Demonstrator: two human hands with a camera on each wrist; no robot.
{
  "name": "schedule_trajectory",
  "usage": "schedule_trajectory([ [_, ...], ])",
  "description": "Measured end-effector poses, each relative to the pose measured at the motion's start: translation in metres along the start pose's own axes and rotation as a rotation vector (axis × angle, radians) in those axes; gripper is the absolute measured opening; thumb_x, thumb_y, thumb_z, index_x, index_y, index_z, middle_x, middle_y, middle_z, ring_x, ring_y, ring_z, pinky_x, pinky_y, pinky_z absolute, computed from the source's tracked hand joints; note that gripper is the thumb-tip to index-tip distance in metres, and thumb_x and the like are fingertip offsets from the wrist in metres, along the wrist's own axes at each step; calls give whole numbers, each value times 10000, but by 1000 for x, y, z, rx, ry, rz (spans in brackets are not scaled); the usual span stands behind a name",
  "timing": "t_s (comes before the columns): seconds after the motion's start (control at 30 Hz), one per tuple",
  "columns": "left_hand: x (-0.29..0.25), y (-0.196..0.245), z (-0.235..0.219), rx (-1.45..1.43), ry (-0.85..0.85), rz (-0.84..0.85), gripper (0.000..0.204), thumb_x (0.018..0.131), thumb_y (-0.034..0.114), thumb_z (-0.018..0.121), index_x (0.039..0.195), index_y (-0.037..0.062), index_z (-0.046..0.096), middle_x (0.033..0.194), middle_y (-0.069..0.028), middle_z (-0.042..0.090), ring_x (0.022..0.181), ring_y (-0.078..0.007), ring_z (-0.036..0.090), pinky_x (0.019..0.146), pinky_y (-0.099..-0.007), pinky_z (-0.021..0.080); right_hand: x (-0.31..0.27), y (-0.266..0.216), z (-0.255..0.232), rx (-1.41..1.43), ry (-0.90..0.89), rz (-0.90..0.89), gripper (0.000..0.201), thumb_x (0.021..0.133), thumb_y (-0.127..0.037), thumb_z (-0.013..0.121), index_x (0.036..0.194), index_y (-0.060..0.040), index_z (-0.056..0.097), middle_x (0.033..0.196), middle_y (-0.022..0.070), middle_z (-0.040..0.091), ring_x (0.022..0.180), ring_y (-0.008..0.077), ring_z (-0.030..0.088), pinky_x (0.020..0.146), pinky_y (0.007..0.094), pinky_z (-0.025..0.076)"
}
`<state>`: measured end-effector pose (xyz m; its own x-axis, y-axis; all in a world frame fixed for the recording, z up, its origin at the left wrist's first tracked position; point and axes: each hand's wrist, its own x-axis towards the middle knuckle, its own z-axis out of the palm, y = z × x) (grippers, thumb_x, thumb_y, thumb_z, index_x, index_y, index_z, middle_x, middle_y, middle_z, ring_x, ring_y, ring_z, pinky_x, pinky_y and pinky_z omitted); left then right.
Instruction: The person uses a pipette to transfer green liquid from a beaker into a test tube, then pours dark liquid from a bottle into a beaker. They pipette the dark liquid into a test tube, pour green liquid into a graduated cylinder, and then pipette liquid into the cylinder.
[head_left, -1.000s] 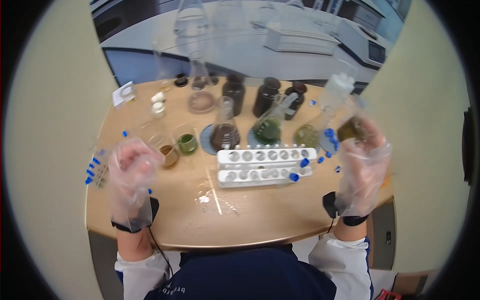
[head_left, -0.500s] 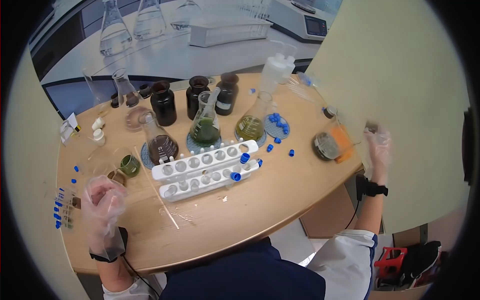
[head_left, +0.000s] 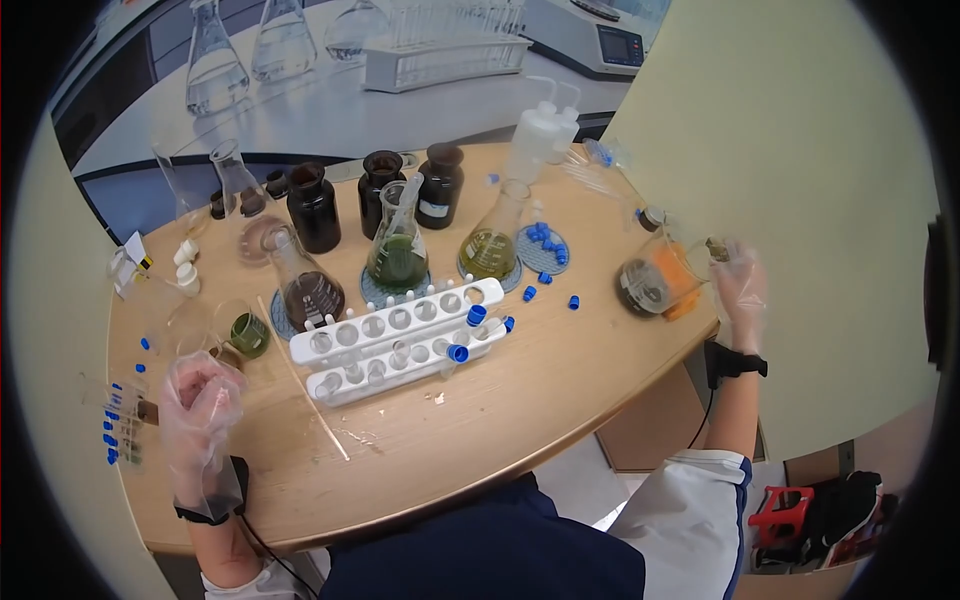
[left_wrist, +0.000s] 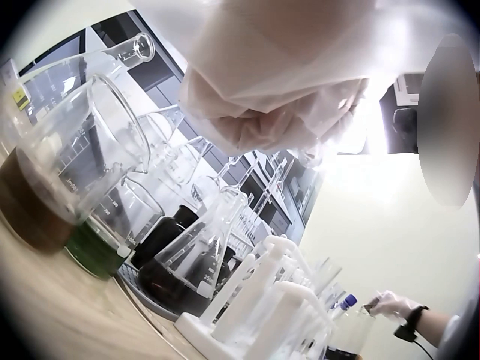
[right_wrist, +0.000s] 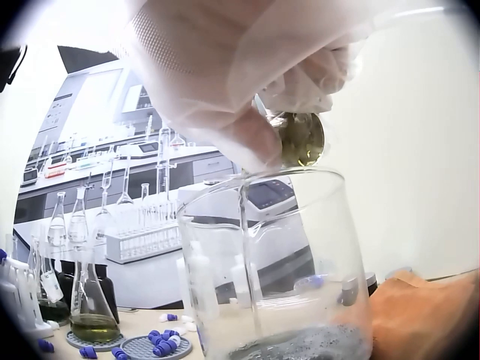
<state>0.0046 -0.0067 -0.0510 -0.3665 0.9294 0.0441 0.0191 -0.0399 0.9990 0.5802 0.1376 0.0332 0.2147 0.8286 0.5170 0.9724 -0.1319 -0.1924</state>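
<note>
My gloved right hand (head_left: 740, 290) pinches a small glass vessel of olive liquid (right_wrist: 304, 141), tipped above the rim of a large beaker (right_wrist: 349, 247). Dark grey, frothy contents (right_wrist: 311, 346) lie in that beaker, which stands near the table's right edge. Orange material (right_wrist: 424, 311) sits right beside it. At the table's left side, my gloved left hand (head_left: 203, 410) hovers with loosely curled fingers and nothing visible in them. Nearest to it are a beaker of brown liquid (left_wrist: 34, 199) and a smaller beaker of green liquid (head_left: 249, 336).
A white test-tube rack (head_left: 400, 345) occupies the middle. Behind stand flasks of dark (head_left: 312, 295), green (head_left: 397, 262) and yellow-green liquid (head_left: 488, 252), then brown bottles (head_left: 315, 215). Blue caps (head_left: 545, 245) lie scattered. A glass rod (head_left: 310, 395) lies near the rack.
The head view has swung right. My right hand has carried the small vessel right to the large beaker's rim and tipped it there. My left hand keeps its curled pose.
</note>
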Motion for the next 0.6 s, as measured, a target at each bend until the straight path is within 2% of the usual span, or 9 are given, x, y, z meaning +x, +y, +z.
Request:
schedule_trajectory([
  [0.27, -3, 3, 5, 0, -7, -9, 188, 781, 19, 572, 953, 22, 497, 812, -105, 600, 665, -108, 505, 593, -233, 418, 4, 22, 10, -110, 109, -156, 429, 742, -182, 674, 1128, -15, 589, 1019, 224, 621, 966, 375, 594, 821, 401, 478],
  [0.47, -2, 4, 5, 26, 4, -21, 192, 774, 14, 567, 952, 21, 496, 815, -109, 600, 672, -114, 508, 614, -239, 421, 4, 6, 2, -135, 59, -122, 442, 735, -172, 675, 1140, -22, 581, 1002, 218, 620, 952, 385, 590, 811, 415, 479],
  [0.6, -2, 6, 4, 23, -22, -17, 192, 770, 26, 577, 945, 21, 499, 811, -106, 601, 652, -106, 505, 595, -233, 419, 2, 5, 2, -100, 112, -119, 436, 741, -177, 667, 1141, -26, 582, 1020, 215, 619, 957, 373, 595, 816, 413, 476],
])
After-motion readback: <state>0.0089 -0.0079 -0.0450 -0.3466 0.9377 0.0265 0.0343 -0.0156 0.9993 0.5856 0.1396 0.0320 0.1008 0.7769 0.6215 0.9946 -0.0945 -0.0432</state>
